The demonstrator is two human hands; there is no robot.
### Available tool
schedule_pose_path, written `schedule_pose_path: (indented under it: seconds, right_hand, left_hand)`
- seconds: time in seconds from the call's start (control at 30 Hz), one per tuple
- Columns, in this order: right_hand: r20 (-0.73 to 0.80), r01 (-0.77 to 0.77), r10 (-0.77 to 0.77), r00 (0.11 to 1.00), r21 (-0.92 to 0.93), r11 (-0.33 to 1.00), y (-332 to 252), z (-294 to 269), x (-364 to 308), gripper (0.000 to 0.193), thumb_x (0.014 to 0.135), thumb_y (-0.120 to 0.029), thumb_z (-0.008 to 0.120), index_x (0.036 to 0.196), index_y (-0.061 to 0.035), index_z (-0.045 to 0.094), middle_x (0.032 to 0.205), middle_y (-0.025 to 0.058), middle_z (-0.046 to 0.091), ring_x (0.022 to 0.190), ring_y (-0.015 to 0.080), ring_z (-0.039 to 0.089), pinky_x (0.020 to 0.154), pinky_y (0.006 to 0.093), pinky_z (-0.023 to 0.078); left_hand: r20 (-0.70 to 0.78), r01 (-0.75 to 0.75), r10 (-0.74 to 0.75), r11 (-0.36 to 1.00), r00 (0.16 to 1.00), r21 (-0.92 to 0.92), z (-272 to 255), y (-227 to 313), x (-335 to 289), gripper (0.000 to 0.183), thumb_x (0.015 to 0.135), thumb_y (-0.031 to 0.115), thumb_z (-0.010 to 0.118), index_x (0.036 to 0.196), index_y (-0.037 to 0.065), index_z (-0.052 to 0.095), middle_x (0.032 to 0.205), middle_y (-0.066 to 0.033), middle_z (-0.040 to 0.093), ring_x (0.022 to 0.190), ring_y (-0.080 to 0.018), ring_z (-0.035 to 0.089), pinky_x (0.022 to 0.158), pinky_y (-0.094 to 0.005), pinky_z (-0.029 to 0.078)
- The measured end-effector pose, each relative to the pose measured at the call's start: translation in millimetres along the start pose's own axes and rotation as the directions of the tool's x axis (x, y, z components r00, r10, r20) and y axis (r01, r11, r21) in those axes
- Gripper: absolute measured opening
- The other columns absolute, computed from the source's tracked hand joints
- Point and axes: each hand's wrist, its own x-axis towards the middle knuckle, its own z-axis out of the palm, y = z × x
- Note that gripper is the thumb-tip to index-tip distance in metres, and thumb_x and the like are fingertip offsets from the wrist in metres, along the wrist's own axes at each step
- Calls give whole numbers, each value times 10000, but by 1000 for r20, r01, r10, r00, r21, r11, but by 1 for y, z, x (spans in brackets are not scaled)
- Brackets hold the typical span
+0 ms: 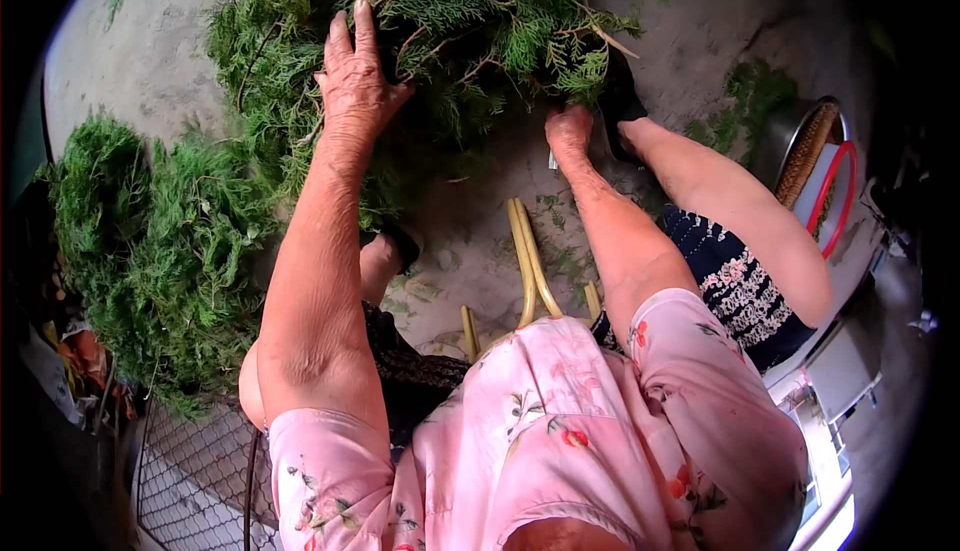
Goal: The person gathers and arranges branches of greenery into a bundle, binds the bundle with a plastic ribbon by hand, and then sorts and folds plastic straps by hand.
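Note:
A large heap of green evergreen branches (470, 1) with thin brown stems lies on the floor ahead of me. My left hand (362, 86) rests on the heap's near side, fingers stretched out and apart, thumb out to the right. Close to the heap's lower right edge, my right hand (570, 133) is closed, its knuckles up. A small pale bit shows at that fist's left side, too little to name; the rest of what it grips is hidden beneath the hand.
Left of my arm lies a second pile of cut greenery (170, 251), above a wire mesh panel (200, 481). Yellow metal tubes (525, 261) stand between my legs. At the right is a metal basin (800, 131) beside a red-rimmed item (848, 191). Loose sprigs (750, 101) litter the floor.

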Motion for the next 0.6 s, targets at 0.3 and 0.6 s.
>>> schedule_pose_path:
  seconds: [0.3, 0.6]
  right_hand:
    - [593, 364, -256, 763, -67, 929, -61, -100, -37, 187, 718, -194, 574, 796, -52, 668, 807, 175, 633, 788, 331, 612, 728, 367, 485]
    - [533, -116, -218, 818, 523, 844, -135, -154, -80, 194, 765, -158, 569, 831, 8, 646, 533, 19, 506, 481, 106, 478, 461, 275, 402]
  left_hand:
    - [-55, 88, -79, 977, 995, 193, 4, 45, -38, 1172, 482, 332, 834, 1402, 166, 129, 1396, -153, 205, 1253, -358, 263, 914, -627, 286]
    - [3, 26, -27, 989, 1000, 142, -8, 51, -61, 1158, 469, 322, 831, 1398, 172, 157, 1385, -154, 232, 1235, -352, 289, 905, -616, 305]
